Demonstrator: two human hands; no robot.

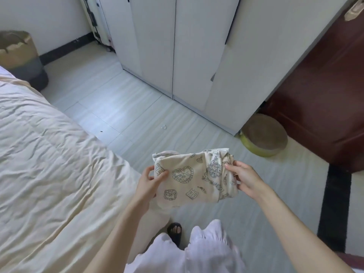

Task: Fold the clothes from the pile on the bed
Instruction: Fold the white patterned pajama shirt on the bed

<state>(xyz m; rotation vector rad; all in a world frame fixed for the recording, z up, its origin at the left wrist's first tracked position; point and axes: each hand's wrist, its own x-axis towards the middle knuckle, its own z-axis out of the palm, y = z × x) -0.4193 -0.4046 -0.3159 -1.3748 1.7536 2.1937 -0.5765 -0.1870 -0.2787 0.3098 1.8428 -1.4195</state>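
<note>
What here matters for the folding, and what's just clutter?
Job: folded printed garment, held by left hand and right hand; bed.
Lying about: laundry basket, round scratcher pad, wardrobe, suitcase.

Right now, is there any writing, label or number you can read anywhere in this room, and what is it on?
None can be read.
The folded garment, gripped by the left hand and the right hand, bears line drawings; any lettering within them is too small and blurred.

Cream folded garment (194, 179), dark line-drawn motifs
</note>
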